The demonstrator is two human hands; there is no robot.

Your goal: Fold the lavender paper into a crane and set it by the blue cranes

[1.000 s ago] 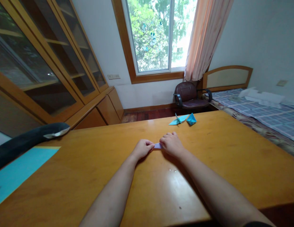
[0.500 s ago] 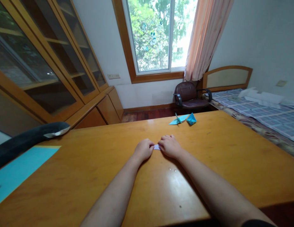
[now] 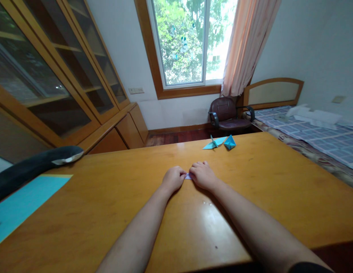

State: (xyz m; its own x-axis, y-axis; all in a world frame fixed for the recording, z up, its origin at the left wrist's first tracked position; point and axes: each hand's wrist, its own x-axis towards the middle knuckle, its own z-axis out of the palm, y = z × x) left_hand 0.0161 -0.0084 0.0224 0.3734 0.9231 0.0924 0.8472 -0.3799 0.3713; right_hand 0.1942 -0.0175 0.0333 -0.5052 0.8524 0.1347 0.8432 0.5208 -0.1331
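Note:
A small pale folded paper (image 3: 188,176) lies on the wooden table (image 3: 108,197), only a sliver of it showing between my two hands. My left hand (image 3: 173,179) is curled with its fingertips pressed on the paper's left end. My right hand (image 3: 203,174) is closed over the paper's right end, pressing it onto the table. The two hands almost touch. Most of the paper is hidden under the fingers.
Two blue folded paper figures (image 3: 218,143) sit at the table's far edge. A light blue sheet (image 3: 19,204) lies at the left, with a dark curved object (image 3: 31,167) beside it. Behind stand a brown chair (image 3: 229,115), a bed (image 3: 315,136), glass-door cabinets (image 3: 51,76) and a window (image 3: 190,41).
My right hand has slid left toward my left hand, covering more of the paper. The visible strip of paper has shrunk.

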